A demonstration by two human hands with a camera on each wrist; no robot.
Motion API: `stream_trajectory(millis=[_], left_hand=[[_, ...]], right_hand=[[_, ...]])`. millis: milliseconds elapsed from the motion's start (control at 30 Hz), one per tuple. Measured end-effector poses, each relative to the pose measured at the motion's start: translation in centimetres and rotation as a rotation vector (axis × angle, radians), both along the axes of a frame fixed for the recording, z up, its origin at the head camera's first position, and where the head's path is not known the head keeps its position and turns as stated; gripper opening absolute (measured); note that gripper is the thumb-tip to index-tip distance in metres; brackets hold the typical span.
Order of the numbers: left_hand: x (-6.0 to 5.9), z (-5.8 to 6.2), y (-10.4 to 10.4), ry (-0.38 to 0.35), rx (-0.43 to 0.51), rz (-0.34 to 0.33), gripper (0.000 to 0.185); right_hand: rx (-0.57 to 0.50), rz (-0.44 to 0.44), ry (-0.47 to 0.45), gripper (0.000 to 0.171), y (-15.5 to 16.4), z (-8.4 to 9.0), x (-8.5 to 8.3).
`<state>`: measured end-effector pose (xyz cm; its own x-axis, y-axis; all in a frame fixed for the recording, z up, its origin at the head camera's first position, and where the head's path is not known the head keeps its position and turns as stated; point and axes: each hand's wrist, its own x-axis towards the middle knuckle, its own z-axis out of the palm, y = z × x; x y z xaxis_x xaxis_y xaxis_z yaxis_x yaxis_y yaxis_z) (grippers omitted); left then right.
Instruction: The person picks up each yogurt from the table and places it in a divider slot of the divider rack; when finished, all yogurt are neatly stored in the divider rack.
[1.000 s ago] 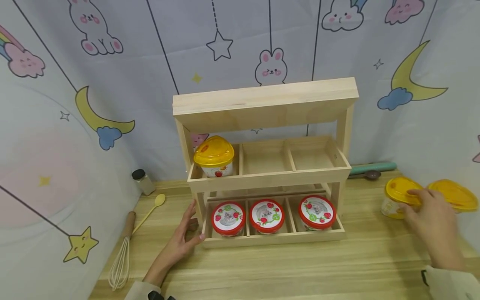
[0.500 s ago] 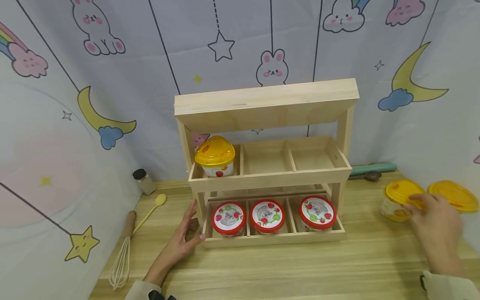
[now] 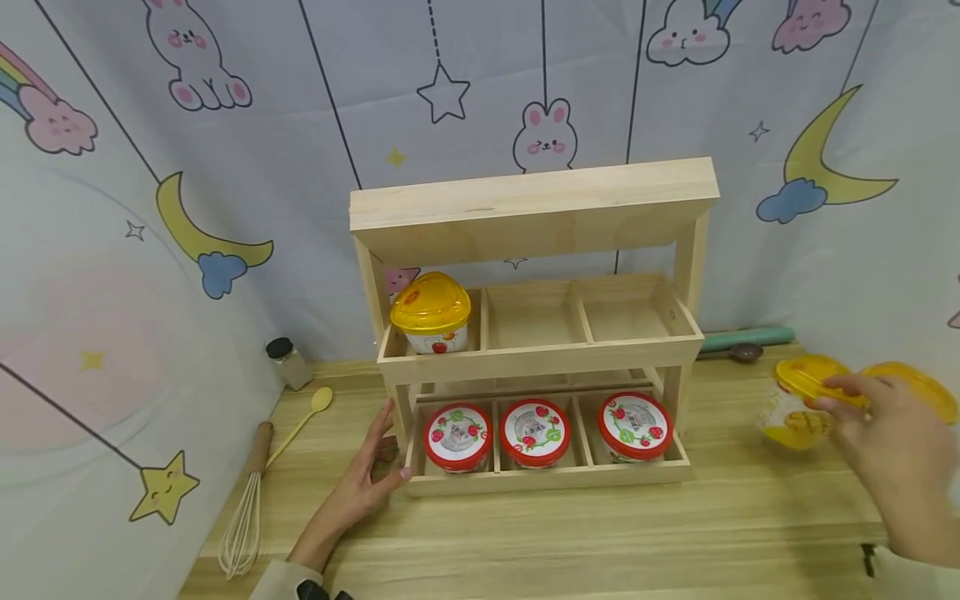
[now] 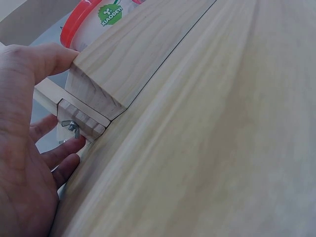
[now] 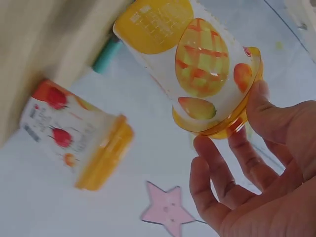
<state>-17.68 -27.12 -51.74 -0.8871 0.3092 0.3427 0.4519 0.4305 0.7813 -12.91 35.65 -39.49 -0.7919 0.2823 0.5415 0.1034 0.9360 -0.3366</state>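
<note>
Hands: right hand (image 3: 888, 437) grips the mango cup (image 3: 798, 400) (tilted); left hand (image 3: 367, 475), fingers straight, touches the rack (image 3: 540, 358).

A light wooden table (image 3: 570, 533) carries a two-tier wooden rack (image 3: 532, 333) standing at its middle against the backdrop. Left of the rack lie a whisk (image 3: 242, 517) with a wooden handle and a pale yellow spoon (image 3: 303, 421), with a small dark-capped jar (image 3: 287, 362) behind them by the wall. Behind the rack's right side a teal-handled spoon (image 3: 738, 342) lies along the back edge. At the far right a yellow-lidded cup (image 3: 918, 387) sits on the table.
</note>
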Motion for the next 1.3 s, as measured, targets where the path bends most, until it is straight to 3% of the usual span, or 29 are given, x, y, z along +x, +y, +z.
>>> stream_trajectory(millis=[200, 367, 567, 900, 1133, 1300], left_hand=[[0.0, 0.0, -0.1, -0.005, 0.006, -0.003, 0.099], [0.0, 0.0, -0.1, -0.008, 0.003, 0.000, 0.099], [-0.1, 0.0, -0.1, 0.010, -0.014, 0.005, 0.100], [0.0, -0.5, -0.1, 0.032, 0.010, 0.012, 0.103], [0.0, -0.4, -0.1, 0.024, 0.003, -0.003, 0.100], [-0.1, -0.3, -0.1, 0.032, -0.001, -0.007, 0.099]], right_hand=[[0.003, 0.058, 0.223, 0.026, -1.4, 2.0, 0.2], [-0.021, 0.126, 0.318, 0.021, -2.1, 3.5, 0.3], [-0.047, 0.222, 0.355, 0.023, -2.9, 6.0, 0.2], [-0.065, 0.274, 0.418, 0.023, -4.6, 10.5, 0.0], [-0.014, 0.309, 0.441, 0.026, -7.1, 12.7, -0.4], [-0.048, 0.391, 0.466, 0.028, -9.4, 13.6, -1.0]])
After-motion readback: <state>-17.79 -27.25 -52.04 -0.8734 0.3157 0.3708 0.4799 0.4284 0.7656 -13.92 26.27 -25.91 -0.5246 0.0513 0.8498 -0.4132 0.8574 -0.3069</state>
